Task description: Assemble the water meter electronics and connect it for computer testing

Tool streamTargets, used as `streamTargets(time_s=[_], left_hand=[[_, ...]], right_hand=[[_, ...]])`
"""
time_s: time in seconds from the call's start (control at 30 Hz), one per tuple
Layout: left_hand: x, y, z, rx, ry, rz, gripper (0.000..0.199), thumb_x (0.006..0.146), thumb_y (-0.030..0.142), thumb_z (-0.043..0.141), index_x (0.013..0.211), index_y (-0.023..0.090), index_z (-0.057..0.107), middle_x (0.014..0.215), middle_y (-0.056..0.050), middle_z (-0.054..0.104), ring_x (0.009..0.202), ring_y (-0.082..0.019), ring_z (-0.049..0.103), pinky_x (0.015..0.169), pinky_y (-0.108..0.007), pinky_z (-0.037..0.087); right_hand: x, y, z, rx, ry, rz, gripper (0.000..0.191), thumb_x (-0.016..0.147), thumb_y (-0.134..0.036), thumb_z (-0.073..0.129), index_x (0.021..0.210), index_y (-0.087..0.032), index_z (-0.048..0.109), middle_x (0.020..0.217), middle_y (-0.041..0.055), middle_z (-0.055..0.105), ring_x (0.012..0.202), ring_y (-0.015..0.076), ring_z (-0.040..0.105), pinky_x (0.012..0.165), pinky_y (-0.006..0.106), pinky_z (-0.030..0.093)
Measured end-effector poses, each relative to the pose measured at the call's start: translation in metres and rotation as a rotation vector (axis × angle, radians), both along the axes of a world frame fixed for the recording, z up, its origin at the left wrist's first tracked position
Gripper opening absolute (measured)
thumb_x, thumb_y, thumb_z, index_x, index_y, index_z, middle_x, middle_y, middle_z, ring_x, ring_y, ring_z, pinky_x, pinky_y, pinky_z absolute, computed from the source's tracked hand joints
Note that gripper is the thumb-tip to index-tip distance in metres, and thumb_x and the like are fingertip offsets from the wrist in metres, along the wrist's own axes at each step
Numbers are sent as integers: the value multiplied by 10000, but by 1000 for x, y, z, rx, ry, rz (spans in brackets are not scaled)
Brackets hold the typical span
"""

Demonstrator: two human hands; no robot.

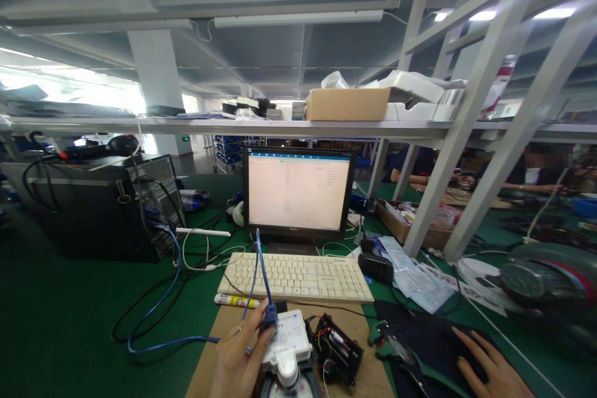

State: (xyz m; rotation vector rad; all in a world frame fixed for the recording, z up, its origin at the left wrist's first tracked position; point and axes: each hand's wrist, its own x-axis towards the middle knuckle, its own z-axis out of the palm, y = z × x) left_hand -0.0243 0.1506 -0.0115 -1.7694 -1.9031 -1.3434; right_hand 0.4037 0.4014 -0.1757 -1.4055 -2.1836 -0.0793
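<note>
My left hand (242, 348) is closed, its thumb and fingers pinching the blue plug (270, 316) of a blue cable at the upper left of a white plastic device (293, 337). The device has a round grey-rimmed part at its lower end, cut off by the frame's bottom edge. Just right of it lies a black battery-holder-like unit (339, 348) with thin coloured wires; both are on a brown cardboard sheet (212, 336). On the black mouse pad (415, 329), my right hand (489, 364) rests over a dark computer mouse (469, 351), fingers draped along it.
Behind the device are a cream keyboard (298, 277), a yellow-and-white marker (237, 301) and a lit monitor (298, 193). Green-handled pliers (401, 348) lie between the unit and my right hand. A black computer tower (93, 205) stands left; a barcode scanner (375, 268) sits right.
</note>
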Motion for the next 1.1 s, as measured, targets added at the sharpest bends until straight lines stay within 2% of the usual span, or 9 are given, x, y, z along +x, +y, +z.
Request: streamTargets(time_s=[0.2, 0.37, 0.6, 0.87, 1.1], left_hand=[[0, 1, -3, 13, -16, 6, 424, 892, 272, 545, 1306, 290, 457, 1003, 8, 700, 852, -110, 682, 770, -142, 530], [-1, 2, 0, 26, 53, 10, 416, 902, 293, 529, 1309, 274, 448, 981, 5, 707, 854, -97, 682, 769, -115, 516], [1, 0, 2, 13, 49, 10, 421, 909, 301, 515, 1321, 273, 431, 987, -5, 707, 851, -103, 684, 741, -118, 525], [1, 1, 0, 20, 23, 13, 433, 895, 287, 541, 1316, 281, 442, 1001, 4, 704, 870, -106, 680, 790, -134, 519], [0, 1, -1, 23, 5, 5, 447, 888, 273, 550, 1322, 286, 445, 984, 14, 706, 856, -105, 682, 776, -134, 524]], right_hand=[[0, 0, 0, -17, 4, -2, 571, 857, -474, 304, 1208, -134, 598, 1246, 166, 542, 1128, 315, 553, 900, 460, 509], [1, 1, -1, -8, 4, 3, 541, 836, -449, 336, 1212, -159, 595, 1234, 145, 558, 1132, 297, 555, 914, 432, 506], [-1, -1, 5, -15, 4, -12, 587, 850, -477, 296, 1193, -120, 611, 1226, 179, 553, 1079, 311, 587, 869, 452, 531], [1, 0, -1, 1, -3, 30, 575, 855, -449, 290, 1185, -99, 606, 1240, 157, 561, 1148, 311, 542, 903, 456, 517], [-2, -2, 2, -28, 54, 28, 490, 789, -390, 402, 1179, -177, 608, 1227, 124, 573, 1165, 294, 528, 931, 425, 494]])
